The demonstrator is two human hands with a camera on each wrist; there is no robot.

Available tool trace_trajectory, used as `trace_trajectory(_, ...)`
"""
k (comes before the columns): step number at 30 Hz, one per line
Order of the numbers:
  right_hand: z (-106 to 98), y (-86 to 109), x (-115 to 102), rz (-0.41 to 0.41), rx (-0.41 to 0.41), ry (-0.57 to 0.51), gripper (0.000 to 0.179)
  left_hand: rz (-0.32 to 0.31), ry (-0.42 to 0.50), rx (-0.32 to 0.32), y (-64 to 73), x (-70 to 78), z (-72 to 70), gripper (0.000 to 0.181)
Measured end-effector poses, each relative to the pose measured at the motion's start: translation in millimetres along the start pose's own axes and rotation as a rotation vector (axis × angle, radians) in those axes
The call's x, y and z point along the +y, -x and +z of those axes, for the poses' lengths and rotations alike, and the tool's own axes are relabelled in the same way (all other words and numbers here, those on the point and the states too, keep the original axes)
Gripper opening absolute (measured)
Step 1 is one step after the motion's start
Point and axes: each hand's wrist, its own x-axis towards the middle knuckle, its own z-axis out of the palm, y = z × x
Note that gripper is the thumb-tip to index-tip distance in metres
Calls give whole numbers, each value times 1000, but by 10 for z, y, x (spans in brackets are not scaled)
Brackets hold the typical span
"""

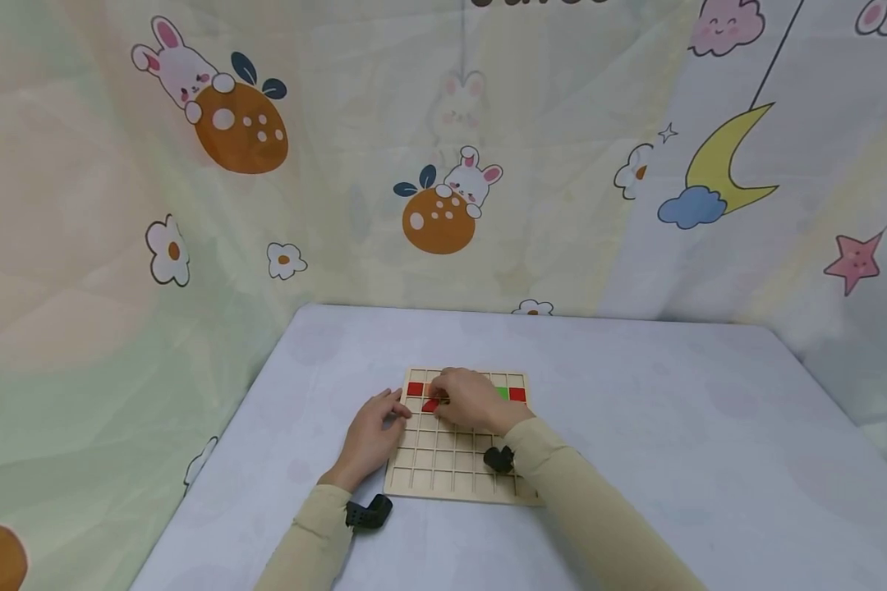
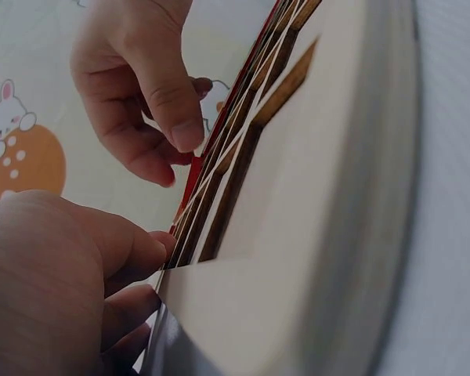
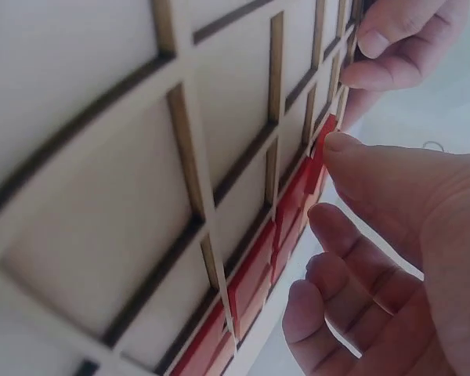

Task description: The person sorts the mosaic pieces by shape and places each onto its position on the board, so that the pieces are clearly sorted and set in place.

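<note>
A wooden grid board lies on the table, with square cells between raised strips. My left hand rests against its left edge, fingertips touching the frame. Over the upper left cells, my right hand pinches a red tile between thumb and index finger. That red tile sits tilted at the grid in the right wrist view, the thumb tip on its upper edge. Another red tile fills a cell further up and left. My right hand partly hides the same row.
Towards the right end of that row are a green tile and a red corner tile. The pale table extends around the board. A patterned cloth hangs behind. Small black devices sit on both wrists.
</note>
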Motion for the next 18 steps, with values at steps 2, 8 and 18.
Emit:
trace_trajectory(2, -21, 26, 10, -5, 15, -1, 21, -3, 0, -1, 0, -3, -4, 14)
trace_trajectory(8, -43, 62, 38, -22, 23, -14, 18, -10, 2, 0, -13, -4, -13, 14)
trace_trajectory(18, 5, 97, 60, -31, -10, -59, 18, -10, 17, -12, 1, 24, 24, 15)
